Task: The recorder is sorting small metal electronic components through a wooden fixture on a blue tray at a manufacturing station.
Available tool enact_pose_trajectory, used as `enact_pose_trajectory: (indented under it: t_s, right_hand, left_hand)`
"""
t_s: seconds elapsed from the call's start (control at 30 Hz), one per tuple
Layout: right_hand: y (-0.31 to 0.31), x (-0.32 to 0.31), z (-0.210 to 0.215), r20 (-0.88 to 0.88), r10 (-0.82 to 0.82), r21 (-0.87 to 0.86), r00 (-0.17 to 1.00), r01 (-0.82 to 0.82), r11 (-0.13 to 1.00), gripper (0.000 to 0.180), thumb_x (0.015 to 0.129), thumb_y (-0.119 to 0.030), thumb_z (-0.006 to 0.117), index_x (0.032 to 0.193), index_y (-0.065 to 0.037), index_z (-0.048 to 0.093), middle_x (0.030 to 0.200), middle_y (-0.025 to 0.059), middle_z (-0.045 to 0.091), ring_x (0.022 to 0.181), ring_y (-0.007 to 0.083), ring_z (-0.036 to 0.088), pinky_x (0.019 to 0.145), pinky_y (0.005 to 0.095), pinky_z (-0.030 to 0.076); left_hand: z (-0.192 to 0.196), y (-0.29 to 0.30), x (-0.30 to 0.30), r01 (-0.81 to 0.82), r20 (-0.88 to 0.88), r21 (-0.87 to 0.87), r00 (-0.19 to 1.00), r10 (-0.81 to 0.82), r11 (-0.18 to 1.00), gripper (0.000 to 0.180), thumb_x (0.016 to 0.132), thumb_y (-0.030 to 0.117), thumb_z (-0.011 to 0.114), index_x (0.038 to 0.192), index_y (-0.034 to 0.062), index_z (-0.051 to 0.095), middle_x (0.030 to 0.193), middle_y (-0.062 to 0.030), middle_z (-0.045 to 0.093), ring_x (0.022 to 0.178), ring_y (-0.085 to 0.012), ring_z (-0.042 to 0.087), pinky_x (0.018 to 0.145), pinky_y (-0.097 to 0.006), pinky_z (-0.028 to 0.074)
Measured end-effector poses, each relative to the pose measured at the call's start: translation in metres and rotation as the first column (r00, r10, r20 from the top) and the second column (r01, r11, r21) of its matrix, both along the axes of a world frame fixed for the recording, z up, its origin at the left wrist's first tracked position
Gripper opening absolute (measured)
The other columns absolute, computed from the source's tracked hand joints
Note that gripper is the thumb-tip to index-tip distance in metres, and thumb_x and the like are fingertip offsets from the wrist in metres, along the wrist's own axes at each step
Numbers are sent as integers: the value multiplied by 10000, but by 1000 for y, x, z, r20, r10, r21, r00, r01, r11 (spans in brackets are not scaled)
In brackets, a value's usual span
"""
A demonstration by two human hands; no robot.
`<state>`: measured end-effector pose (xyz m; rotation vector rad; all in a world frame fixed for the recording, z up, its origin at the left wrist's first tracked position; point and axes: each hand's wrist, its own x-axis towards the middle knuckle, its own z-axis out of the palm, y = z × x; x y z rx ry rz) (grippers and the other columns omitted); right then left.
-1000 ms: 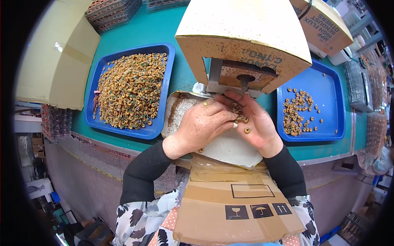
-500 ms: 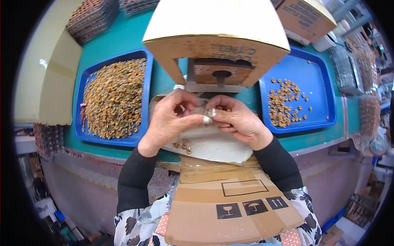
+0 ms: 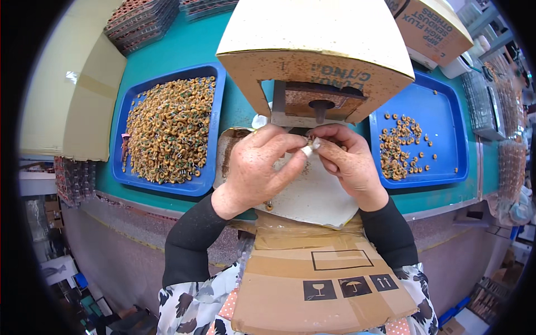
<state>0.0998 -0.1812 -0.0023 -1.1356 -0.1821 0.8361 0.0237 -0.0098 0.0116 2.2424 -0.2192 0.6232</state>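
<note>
My left hand [image 3: 259, 167] and my right hand [image 3: 353, 164] meet fingertip to fingertip above a white board [image 3: 312, 207], just in front of a cardboard-covered fixture. Between the pinched fingertips is a small brownish ring coil [image 3: 310, 140], mostly hidden. White wrapping [image 3: 306, 151] covers the tip of my left thumb, and my right thumb has some too. A few more ring coils [image 3: 343, 148] show behind my right thumb, in the curl of that hand. Another ring coil [image 3: 269, 206] lies on the board beside my left wrist.
A blue tray [image 3: 219, 125] heaped with ring coils stands at left; another blue tray [image 3: 446, 120] at right holds fewer. The cardboard cover [image 3: 312, 28] shades a dark metal nozzle [image 3: 320, 111]. A flattened carton [image 3: 324, 307] lies across my lap. Stacked plastic trays [image 3: 139, 22] stand far left.
My left hand has rolled so its back faces up, and it now hides most of the loose coils on the board. Both hands stay together. The whole view has shifted slightly.
</note>
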Motion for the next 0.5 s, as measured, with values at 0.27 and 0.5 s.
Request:
enact_pose_trajectory:
  t_s: [0.27, 0.5]
  right_hand:
    - [-3, 6, 10, -34, -52, 36, 998, 53, 998, 191, 863, -108, 645, 1020, -25, 576, 747, -29, 509, 524, 17, 362, 440, 168, 248]
    - [-2, 10, 10, -109, -39, 116, 993, 52, 992, 183, 861, -105, 648, 1007, -21, 578, 785, -16, 542, 522, 13, 362, 433, 153, 250]
  left_hand:
    - [12, -8, 2, 28, -54, -170, 998, -38, 985, 121, 769, 52, 707, 879, 28, 665, 732, -65, 605, 576, -152, 592, 515, -267, 476]
    - [14, -12, 5, -8, 30, -140, 999, 13, 990, 114, 761, 35, 705, 867, 22, 665, 721, -73, 603, 570, -160, 590, 509, -269, 473]
